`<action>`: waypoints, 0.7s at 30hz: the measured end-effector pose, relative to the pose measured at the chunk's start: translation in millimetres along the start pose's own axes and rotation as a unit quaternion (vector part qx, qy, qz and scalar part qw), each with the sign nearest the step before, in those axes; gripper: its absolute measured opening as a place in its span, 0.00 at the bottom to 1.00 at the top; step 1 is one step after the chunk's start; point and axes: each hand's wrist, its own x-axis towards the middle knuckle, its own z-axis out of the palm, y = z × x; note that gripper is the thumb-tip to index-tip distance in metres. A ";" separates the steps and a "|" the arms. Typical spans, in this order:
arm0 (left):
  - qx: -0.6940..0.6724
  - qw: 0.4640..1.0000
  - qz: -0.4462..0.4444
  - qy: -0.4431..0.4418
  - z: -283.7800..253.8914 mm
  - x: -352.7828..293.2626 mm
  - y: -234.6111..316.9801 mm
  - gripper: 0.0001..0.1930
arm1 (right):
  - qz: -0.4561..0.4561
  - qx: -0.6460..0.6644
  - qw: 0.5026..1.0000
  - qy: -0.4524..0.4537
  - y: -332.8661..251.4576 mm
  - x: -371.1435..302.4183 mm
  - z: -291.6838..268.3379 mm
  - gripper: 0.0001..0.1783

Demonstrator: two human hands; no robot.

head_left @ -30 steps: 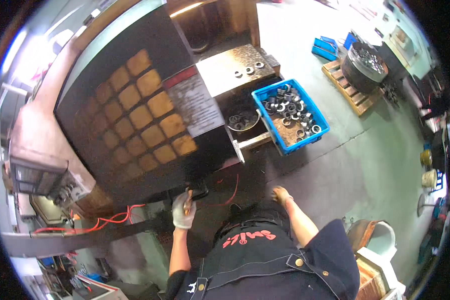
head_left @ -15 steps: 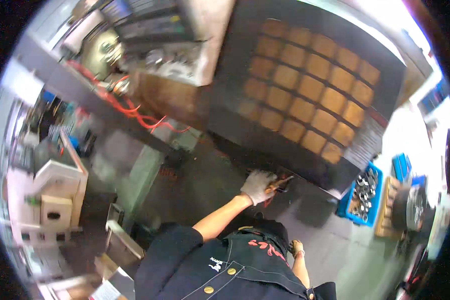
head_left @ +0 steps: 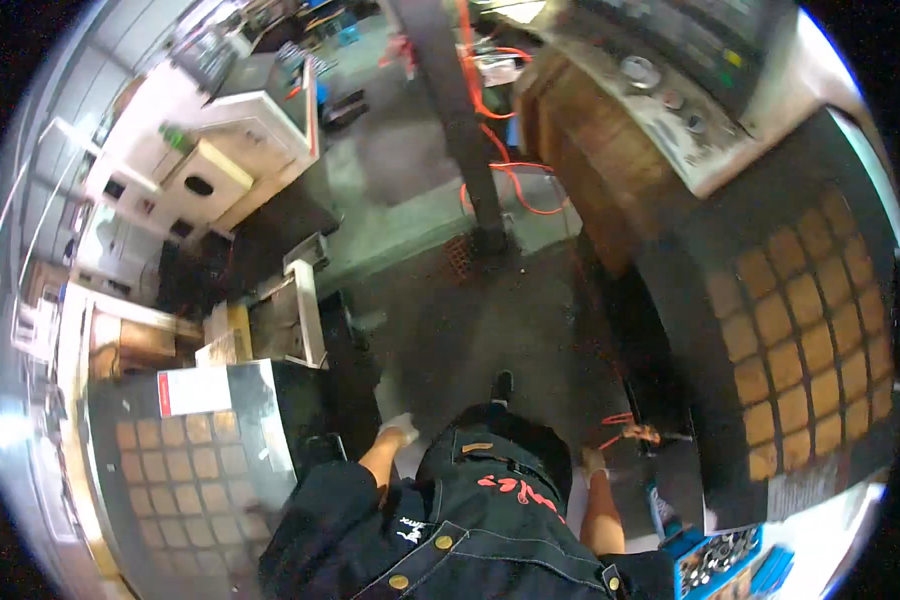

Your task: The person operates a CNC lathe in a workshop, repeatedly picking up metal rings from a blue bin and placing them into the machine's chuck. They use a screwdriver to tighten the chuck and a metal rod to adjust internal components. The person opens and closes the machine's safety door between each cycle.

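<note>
My left hand (head_left: 398,430), in a pale glove, hangs low in front of the left side of my body, close to a dark cabinet (head_left: 305,425) with rows of tan squares. My right hand (head_left: 594,462), also gloved, is down by my right hip. Nearest to it is a small orange-brown and metal tool (head_left: 642,433) with a thin red cord, at the foot of a larger dark cabinet (head_left: 685,290). The right hand appears apart from the tool. Both hands are small and blurred, so their fingers cannot be made out.
A blue crate (head_left: 715,565) of metal parts stands at the lower right. A dark post (head_left: 460,120) with orange hoses (head_left: 518,190) rises ahead. White machine housings (head_left: 240,140) stand at the far left. Dark floor (head_left: 450,330) lies between the cabinets.
My view has swung left, bringing the left cabinet into sight. My left hand has come away from the orange-brown tool and dropped to my left side. My right hand stays low.
</note>
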 end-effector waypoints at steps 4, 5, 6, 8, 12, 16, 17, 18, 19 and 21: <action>-0.067 0.994 0.012 0.089 62.5 -7.3 -89.5 0.27 | -0.110 -0.115 0.983 -0.092 -52.7 46.0 30.6 0.12; -0.113 0.984 0.011 0.136 73.2 8.9 -80.0 0.27 | -0.045 -0.092 0.984 -0.149 -69.9 57.0 16.4 0.12; -0.163 0.970 -0.004 0.180 78.0 12.0 -73.5 0.28 | -0.099 -0.098 0.982 -0.128 -62.9 58.9 23.0 0.11; -0.198 0.975 -0.084 0.052 72.8 40.7 -53.3 0.28 | -0.106 -0.066 0.985 -0.121 -37.1 75.9 25.7 0.10; -0.242 0.959 -0.137 0.049 -80.4 90.5 -17.8 0.30 | 0.383 0.356 0.824 -0.218 -99.4 137.3 -9.5 0.12; -0.358 0.929 -0.054 0.080 -226.6 152.0 11.0 0.28 | 0.165 0.044 0.958 -0.232 -148.3 197.0 -53.6 0.16; -0.337 0.931 -0.010 0.136 -254.7 160.3 8.1 0.28 | 0.113 -0.012 0.964 -0.240 -175.2 220.8 -54.9 0.17; -0.319 0.928 0.037 0.187 -276.9 171.0 5.8 0.27 | 0.062 -0.074 0.965 -0.246 -204.2 243.4 -62.5 0.19; -0.336 0.920 0.054 0.195 -304.1 176.4 7.2 0.27 | 0.016 -0.138 0.958 -0.250 -238.6 266.8 -70.9 0.20; -0.368 0.902 0.088 0.209 -354.3 178.5 14.3 0.26 | -0.029 -0.206 0.944 -0.258 -319.1 307.9 -96.3 0.23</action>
